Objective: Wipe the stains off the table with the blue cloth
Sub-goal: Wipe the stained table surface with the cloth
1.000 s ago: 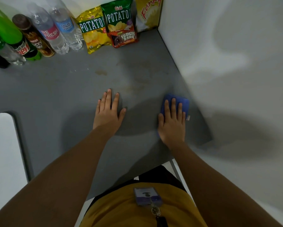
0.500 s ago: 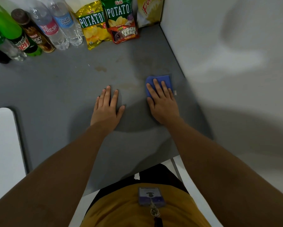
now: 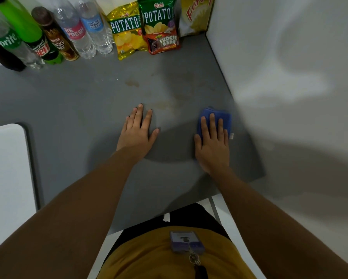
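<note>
A folded blue cloth [image 3: 219,117] lies on the grey table [image 3: 78,109] near its right edge. My right hand [image 3: 212,141] presses flat on the cloth, fingers spread over its near half. Faint brownish stains [image 3: 166,104] mark the tabletop left of the cloth, and a smaller stain [image 3: 132,83] lies farther back. My left hand [image 3: 137,130] rests flat on the bare table, fingers apart, just in front of the stains.
Several drink bottles [image 3: 76,35] stand along the back left, with snack bags [image 3: 143,31] beside them at the back middle. A white wall [image 3: 289,77] borders the table's right side. A white surface [image 3: 6,168] lies at the left.
My right hand has slid the cloth from the stained area back toward me and to the right, near the table's edge. My left hand has stayed in place.
</note>
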Demonstrator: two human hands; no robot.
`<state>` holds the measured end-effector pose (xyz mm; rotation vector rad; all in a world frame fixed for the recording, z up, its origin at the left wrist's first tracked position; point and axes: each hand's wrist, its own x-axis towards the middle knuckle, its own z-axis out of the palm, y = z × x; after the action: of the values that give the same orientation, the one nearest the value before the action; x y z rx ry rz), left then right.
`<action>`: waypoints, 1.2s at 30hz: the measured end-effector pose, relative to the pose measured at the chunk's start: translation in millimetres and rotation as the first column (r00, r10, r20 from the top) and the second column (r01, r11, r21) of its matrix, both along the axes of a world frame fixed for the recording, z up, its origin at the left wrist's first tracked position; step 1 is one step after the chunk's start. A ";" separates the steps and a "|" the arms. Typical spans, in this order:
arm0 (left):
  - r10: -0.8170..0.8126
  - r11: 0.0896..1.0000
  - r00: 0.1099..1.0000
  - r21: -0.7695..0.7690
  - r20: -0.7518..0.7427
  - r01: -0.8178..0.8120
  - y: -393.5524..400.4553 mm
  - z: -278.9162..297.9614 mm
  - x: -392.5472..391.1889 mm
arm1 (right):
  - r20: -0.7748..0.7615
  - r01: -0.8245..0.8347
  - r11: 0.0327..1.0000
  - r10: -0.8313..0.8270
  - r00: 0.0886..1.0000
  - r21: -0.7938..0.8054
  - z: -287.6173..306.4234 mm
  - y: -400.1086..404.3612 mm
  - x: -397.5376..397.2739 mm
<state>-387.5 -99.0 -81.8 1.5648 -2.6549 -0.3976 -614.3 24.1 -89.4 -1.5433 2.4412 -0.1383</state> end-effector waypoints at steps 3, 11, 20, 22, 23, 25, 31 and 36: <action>-0.007 1.000 1.000 -0.001 -0.023 0.007 -0.5 -1.2 1.1 | 0.004 -0.028 1.000 0.028 1.000 0.002 -0.7 -0.2 28.0; 0.048 0.999 0.978 0.009 -0.203 -0.047 -4.2 7.6 10.6 | 0.010 -0.233 0.971 0.234 0.972 -0.057 2.7 -37.0 98.8; 0.254 0.967 0.898 0.100 -0.360 -0.233 0.1 22.2 -4.5 | 0.104 -0.383 0.899 0.411 0.906 -0.214 22.7 -61.2 63.2; 0.235 0.972 0.893 0.083 -0.384 -0.221 6.3 25.1 -20.7 | 0.032 -0.311 0.915 0.329 0.944 -0.256 23.9 -62.6 33.6; 0.209 0.978 0.902 0.067 -0.377 -0.198 10.7 25.9 -30.2 | 0.026 -0.258 0.932 0.274 0.961 -0.253 23.8 -63.5 19.7; 0.162 0.987 0.928 0.066 -0.336 -0.149 24.5 23.7 -50.7 | 0.027 -0.191 0.955 0.202 0.979 -0.227 21.5 -65.6 -4.5; 0.136 0.988 0.989 0.085 -0.053 -0.131 63.8 -7.6 -74.9 | -0.010 -0.207 0.976 0.207 0.978 -0.069 4.3 -66.9 -28.2; 0.137 0.990 0.991 0.021 0.001 -0.137 48.3 -14.7 -55.9 | -0.001 -0.194 0.979 0.194 0.981 -0.068 0.5 -67.1 -29.6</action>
<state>-443.5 -50.8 -96.5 1.7390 -2.5313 -0.4209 -643.8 -43.0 -89.0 -1.7972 2.2874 -0.1900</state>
